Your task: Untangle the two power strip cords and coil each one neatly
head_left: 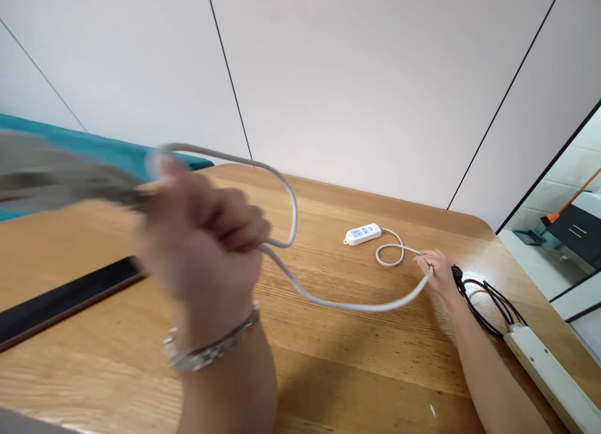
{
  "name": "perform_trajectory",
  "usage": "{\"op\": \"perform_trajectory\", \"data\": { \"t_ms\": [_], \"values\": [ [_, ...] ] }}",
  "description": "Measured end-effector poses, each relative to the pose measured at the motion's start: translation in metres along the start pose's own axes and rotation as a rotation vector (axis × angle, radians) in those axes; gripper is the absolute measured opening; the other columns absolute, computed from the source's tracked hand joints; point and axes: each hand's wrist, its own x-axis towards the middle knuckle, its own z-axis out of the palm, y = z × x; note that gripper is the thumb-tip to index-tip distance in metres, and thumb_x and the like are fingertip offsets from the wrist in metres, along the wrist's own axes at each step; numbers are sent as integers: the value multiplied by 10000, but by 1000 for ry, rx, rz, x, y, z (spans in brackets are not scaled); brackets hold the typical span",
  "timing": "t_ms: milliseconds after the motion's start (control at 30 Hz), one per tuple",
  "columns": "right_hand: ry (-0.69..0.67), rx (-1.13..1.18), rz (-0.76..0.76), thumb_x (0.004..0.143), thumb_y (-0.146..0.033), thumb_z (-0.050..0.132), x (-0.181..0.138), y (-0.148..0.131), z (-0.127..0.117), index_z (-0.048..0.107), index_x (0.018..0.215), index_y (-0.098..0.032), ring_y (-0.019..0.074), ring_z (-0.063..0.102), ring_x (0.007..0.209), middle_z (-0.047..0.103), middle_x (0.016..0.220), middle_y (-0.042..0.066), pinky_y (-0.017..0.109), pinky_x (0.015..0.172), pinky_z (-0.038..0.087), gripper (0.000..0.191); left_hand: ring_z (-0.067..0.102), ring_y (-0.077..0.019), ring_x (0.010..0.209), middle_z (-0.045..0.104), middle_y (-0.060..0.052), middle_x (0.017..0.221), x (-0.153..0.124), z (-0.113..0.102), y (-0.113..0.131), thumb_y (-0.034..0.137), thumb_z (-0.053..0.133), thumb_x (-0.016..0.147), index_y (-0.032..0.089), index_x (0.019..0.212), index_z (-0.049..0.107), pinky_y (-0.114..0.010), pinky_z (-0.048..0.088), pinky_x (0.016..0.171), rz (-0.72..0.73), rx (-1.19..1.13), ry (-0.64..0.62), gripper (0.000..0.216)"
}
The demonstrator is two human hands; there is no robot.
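White wall panels with thin dark seams stood behind a wooden table [357,359], and a teal surface [107,149] showed past its far left edge. The left hand [201,240], blurred and raised near the camera, was closed in a fist around a white cable [328,302], with a silver bracelet [211,349] on the wrist. A loop of the cable arched above and to the right of that fist, then the cable swept right across the table to the right hand [436,268]. The right hand rested on the table with fingers curled loosely, pinching the cable. Beyond it the cable made a small coil and ran to a white power strip [362,233] lying flat farther back. Just right of the right hand lay black cords [488,302] and a second long white power strip [549,374]. A dark flat bar [66,299] lay on the left.
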Motion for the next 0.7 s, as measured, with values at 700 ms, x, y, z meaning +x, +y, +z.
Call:
{"op": "perform_trajectory", "data": {
  "t_ms": [700],
  "values": [
    [-1094,287,39,748,-366,656,-10,-140,-32,718,698,-189,79,417,472,565,537,-50,210,433,272,194,222,-53,380,251,64,428,18,11,-77,461,647,770,199,476,270,-248,170,384,336,339,168,545]
  ]
}}
